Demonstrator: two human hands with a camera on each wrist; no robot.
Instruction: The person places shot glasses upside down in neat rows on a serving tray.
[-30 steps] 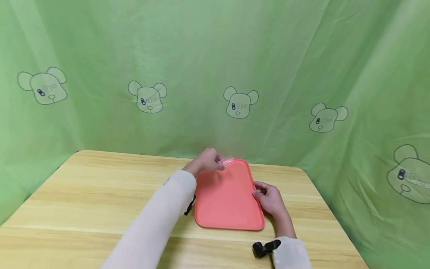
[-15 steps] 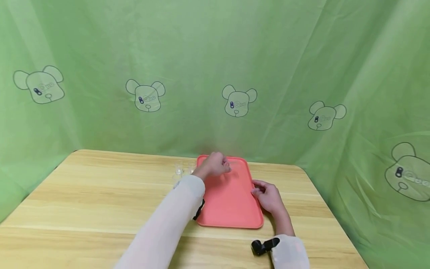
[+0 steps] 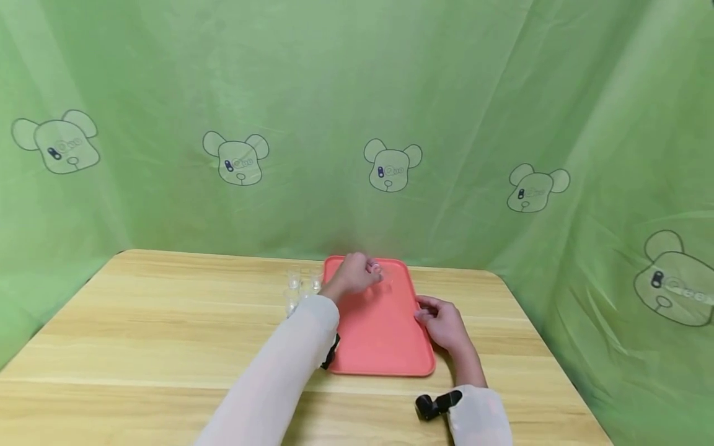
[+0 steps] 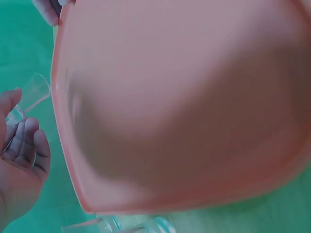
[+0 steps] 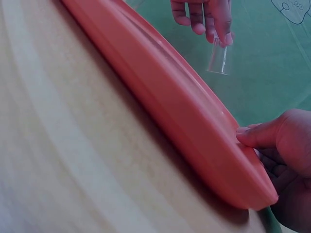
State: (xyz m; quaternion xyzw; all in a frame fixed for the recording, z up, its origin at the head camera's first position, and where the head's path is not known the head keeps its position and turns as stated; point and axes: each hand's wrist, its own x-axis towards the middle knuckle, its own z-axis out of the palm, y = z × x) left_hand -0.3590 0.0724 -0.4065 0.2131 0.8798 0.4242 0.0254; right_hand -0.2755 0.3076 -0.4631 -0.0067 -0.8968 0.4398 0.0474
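A coral-red tray [image 3: 385,347] lies flat on the table. Over its far part, my left hand [image 3: 356,274] pinches a small clear glass [image 5: 219,60] by its narrow base. The glass's wider mouth end points away from the fingers, down toward the tray, in the right wrist view; whether it touches cannot be told. On the tray's right edge rests my right hand [image 3: 443,323], gripping the rim, with the thumb on top in the right wrist view. Several more clear glasses [image 3: 294,282] stand left of the tray, partly hidden by the left forearm.
The wooden table [image 3: 167,334] extends to both sides of the tray. A green curtain [image 3: 312,204] printed with bear heads hangs directly behind the table's far edge. A black wrist camera [image 3: 432,406] sits on the right sleeve.
My left hand has moved slightly right over the tray, and the glass has turned from lying sideways to mouth-down. More of the standing glasses now show. My right hand keeps its grip on the tray.
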